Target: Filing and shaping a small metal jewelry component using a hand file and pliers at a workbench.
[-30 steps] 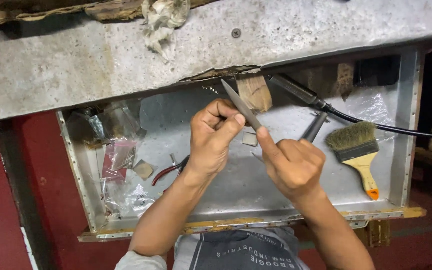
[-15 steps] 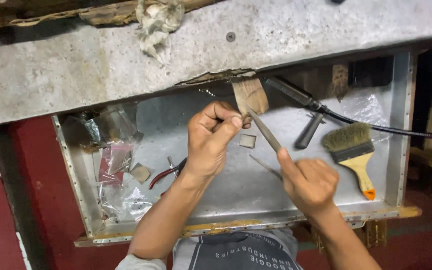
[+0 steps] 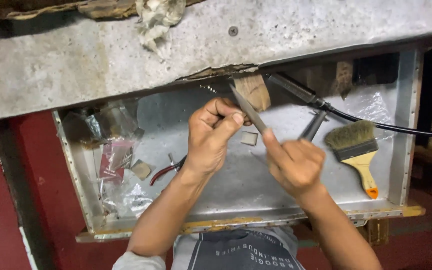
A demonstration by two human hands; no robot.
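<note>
Fingers — left hand (image 3: 211, 137) pinching small piece | right hand (image 3: 296, 162) gripping flat file (image 3: 248, 109) | paintbrush (image 3: 356, 150), pliers (image 3: 166, 170) in metal drawer (image 3: 406, 130)

Bare forearms; grey printed shirt, pale short sleeve.

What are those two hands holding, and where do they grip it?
The right hand holds a slim metal file by its lower end. The left hand pinches something small against the file's middle; what it is cannot be told.
</note>
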